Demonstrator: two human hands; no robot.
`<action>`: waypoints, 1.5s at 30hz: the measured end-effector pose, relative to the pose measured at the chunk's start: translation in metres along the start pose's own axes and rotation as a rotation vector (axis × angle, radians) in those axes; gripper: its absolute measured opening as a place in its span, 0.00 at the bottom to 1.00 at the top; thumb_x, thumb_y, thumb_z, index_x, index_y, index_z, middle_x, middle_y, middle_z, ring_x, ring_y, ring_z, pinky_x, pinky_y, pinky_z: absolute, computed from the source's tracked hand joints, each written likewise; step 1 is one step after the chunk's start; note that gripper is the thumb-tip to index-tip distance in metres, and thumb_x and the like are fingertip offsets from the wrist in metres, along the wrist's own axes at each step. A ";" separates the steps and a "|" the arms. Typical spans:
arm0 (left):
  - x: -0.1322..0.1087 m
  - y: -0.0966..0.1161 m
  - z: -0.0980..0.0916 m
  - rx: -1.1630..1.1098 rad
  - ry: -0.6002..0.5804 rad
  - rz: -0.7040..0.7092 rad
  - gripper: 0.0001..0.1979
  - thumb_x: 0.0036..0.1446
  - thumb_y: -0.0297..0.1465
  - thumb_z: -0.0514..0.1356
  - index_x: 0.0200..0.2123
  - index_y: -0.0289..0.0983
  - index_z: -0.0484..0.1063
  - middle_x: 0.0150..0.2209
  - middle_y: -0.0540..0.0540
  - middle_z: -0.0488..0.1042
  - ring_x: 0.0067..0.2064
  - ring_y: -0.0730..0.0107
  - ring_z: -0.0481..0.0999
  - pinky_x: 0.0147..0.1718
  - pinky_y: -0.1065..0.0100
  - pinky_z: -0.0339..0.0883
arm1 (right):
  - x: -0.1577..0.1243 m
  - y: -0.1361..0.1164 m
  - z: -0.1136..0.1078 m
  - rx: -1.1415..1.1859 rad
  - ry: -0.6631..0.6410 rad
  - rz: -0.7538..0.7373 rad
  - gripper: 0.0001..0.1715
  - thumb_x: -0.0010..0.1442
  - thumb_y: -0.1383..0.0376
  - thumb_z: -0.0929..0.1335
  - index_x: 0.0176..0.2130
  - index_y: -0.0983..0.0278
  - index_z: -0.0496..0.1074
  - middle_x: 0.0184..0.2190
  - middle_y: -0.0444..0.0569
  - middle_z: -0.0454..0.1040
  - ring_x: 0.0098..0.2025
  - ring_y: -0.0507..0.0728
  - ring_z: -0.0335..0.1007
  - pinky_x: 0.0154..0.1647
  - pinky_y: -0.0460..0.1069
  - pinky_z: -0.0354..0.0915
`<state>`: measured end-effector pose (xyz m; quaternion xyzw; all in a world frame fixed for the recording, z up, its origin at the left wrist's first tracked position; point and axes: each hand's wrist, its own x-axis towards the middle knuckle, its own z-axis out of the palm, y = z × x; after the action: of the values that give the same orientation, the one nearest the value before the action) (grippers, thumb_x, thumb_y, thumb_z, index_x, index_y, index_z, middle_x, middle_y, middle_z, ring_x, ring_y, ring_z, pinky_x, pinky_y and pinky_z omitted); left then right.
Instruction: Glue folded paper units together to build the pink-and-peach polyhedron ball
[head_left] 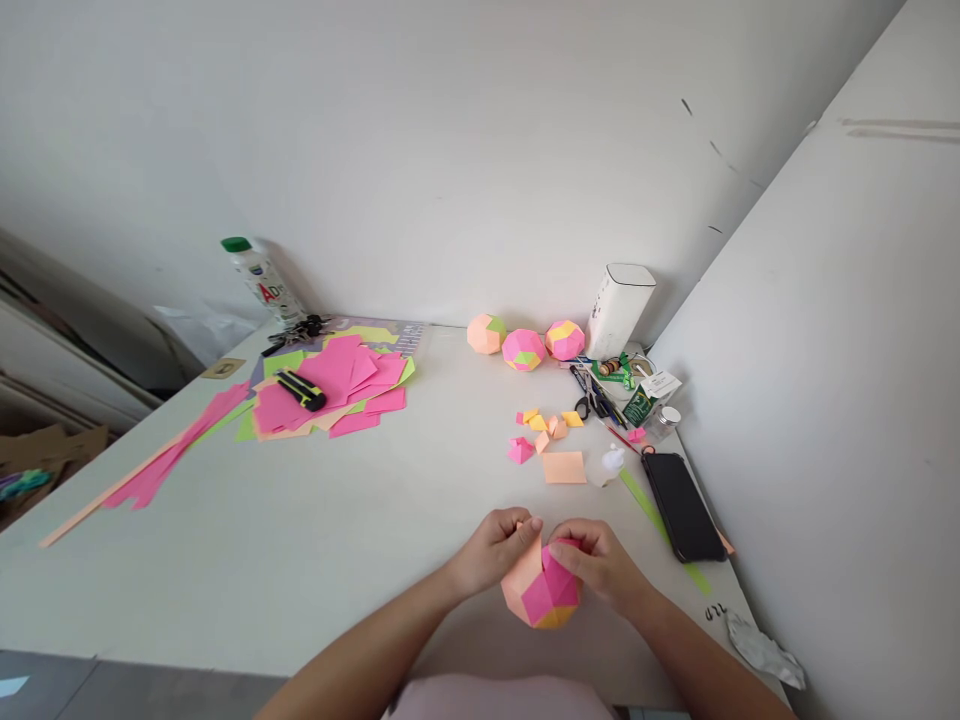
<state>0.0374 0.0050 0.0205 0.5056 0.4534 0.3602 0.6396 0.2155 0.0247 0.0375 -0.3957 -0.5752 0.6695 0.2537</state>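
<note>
Between my two hands, close to my body, is a folded paper ball (541, 595) in pink, peach and yellow. My left hand (495, 545) pinches a peach flap at its upper left. On the upper right, my right hand (596, 562) has its fingers closed on a pink part of the ball. Three finished-looking paper balls (523, 349) rest by the wall. Small folded paper pieces (555, 428) in yellow, peach and pink lie beyond my hands, beside a flat peach sheet (564, 467).
To the left are a paper pile (337, 385), a utility knife (301, 390), paper strips (180, 440) and a white bottle (262, 280). At right sit a phone (682, 507), scissors (583, 400), a small jar (664, 421) and a white box (620, 308). A wall closes the right side.
</note>
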 end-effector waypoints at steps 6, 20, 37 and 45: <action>-0.001 -0.001 0.000 0.020 -0.008 -0.003 0.25 0.55 0.52 0.51 0.20 0.38 0.51 0.19 0.57 0.51 0.21 0.80 0.50 0.19 0.73 0.45 | -0.001 -0.001 0.000 -0.013 0.002 -0.022 0.13 0.52 0.59 0.68 0.23 0.66 0.70 0.20 0.42 0.65 0.24 0.50 0.58 0.23 0.46 0.55; 0.000 -0.001 0.000 0.021 0.002 -0.023 0.27 0.53 0.55 0.51 0.20 0.38 0.52 0.19 0.56 0.52 0.21 0.80 0.51 0.19 0.74 0.46 | 0.000 -0.001 0.000 0.036 0.018 0.015 0.11 0.51 0.59 0.69 0.25 0.66 0.72 0.22 0.43 0.68 0.25 0.50 0.60 0.24 0.45 0.56; 0.000 0.000 0.000 0.032 -0.023 -0.029 0.27 0.53 0.55 0.51 0.20 0.38 0.51 0.19 0.56 0.51 0.21 0.80 0.50 0.19 0.73 0.45 | 0.000 0.000 0.001 0.083 -0.015 0.016 0.14 0.50 0.57 0.69 0.23 0.66 0.71 0.20 0.41 0.65 0.23 0.49 0.57 0.23 0.46 0.54; 0.000 -0.001 0.001 0.044 0.001 -0.030 0.26 0.53 0.54 0.51 0.20 0.38 0.52 0.19 0.56 0.52 0.22 0.79 0.51 0.19 0.73 0.46 | 0.001 -0.004 0.002 0.109 0.005 0.067 0.12 0.48 0.58 0.70 0.24 0.65 0.72 0.21 0.42 0.68 0.23 0.50 0.60 0.25 0.46 0.56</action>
<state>0.0381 0.0044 0.0199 0.5123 0.4690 0.3411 0.6334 0.2132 0.0255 0.0409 -0.4019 -0.5236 0.7070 0.2540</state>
